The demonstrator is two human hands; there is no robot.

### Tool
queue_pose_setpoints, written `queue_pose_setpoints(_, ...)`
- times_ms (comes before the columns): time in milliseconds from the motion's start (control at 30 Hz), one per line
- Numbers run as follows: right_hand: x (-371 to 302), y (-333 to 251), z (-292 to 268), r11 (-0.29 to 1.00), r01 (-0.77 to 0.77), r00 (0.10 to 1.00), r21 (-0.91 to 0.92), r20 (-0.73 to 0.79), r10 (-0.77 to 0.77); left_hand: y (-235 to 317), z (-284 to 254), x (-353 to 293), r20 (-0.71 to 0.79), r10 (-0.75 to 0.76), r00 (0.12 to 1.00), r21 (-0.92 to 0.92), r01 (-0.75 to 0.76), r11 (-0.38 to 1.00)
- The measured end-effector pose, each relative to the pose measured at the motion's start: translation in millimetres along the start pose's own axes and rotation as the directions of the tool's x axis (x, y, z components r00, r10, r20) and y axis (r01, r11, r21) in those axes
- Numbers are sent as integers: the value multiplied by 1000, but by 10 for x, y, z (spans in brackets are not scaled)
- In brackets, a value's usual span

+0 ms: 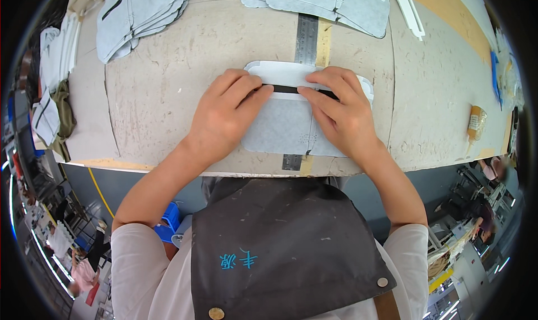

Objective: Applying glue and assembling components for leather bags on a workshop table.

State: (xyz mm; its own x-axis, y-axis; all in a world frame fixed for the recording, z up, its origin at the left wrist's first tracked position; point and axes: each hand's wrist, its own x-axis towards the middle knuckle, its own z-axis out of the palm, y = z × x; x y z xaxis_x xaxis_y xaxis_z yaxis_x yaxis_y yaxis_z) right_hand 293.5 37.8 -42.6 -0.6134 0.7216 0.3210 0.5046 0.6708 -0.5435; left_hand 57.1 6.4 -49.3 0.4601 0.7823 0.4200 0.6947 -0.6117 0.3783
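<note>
A light grey fabric panel (277, 123) with rounded corners lies flat on the worktable in front of me. Across its upper part runs a narrow black strip (287, 89), edged by white bands; a wider white strip (283, 70) covers the far edge. My left hand (224, 107) grips the panel's left side, thumb and fingertips at the black strip. From the right, my right hand (343, 107) holds it likewise, its thumb and index finger bent at the strip and the other fingers over the far edge. The fingertips of the two hands are a short gap apart.
A steel ruler (306, 39) and yellow tape (324, 45) run under the panel. Stacks of similar panels (143, 17) lie at the far left and far middle (336, 0). White slotted strips (406, 8) lie far right, a yellowish bottle (476, 122) nearer. Cloth (64, 109) hangs left.
</note>
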Motion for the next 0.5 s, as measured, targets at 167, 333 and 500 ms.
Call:
queue_pose_setpoints(167,-117,-45,-4,1000,-27,1000,-3,3,27,-14,45,142,-2,24,1000,-23,-24,999)
queue_pose_setpoints(333,-187,-86,-46,998,-60,998,-23,-1,60,17,64,380,65,-153,986,-125,160,979)
queue_pose_setpoints(500,-214,-84,-53,997,-70,997,19,-21,71,-97,9,595,279,-208,938,-174,263,949)
